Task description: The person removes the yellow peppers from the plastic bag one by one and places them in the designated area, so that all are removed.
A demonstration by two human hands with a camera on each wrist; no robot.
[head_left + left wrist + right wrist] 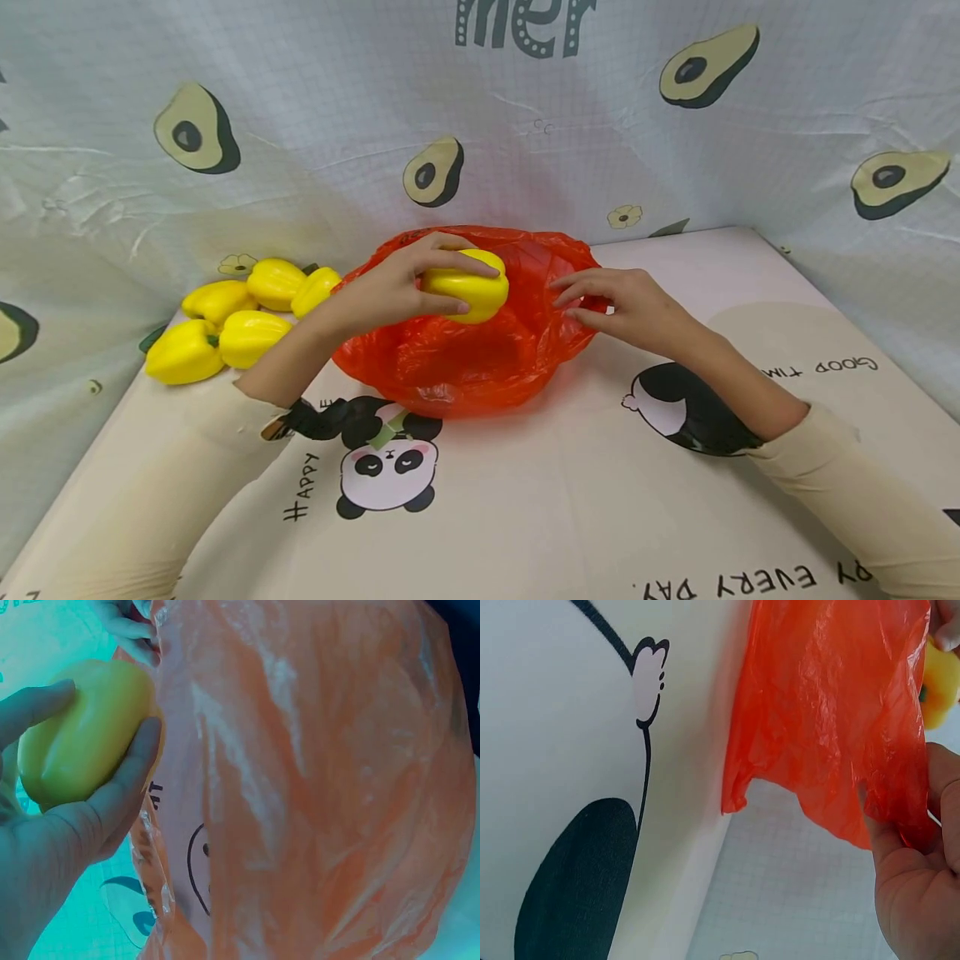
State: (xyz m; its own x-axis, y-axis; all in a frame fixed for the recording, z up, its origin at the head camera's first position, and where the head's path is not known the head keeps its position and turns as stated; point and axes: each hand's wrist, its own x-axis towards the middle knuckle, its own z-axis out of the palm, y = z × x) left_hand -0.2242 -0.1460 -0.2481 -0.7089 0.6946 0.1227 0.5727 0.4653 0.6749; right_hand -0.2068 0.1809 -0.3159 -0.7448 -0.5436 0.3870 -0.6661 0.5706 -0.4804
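My left hand (401,279) grips a yellow bell pepper (472,287), holding it over the mouth of a red plastic bag (442,392). In the left wrist view the thumb and fingers curl round the pepper (90,727), beside the bag's rim. At the bag's right edge, my right hand (633,308) pinches the thin plastic; the right wrist view shows the bag's film (832,712) between thumb and fingers. The bag stands with its mouth spread, and its bottom is partly hidden by folds.
Several yellow bell peppers (251,337) lie in a group at the table's back left, partly behind the left forearm. The table (555,500) has a printed cover with pandas and lettering. A hanging sheet (315,167) with avocado prints closes off the back.
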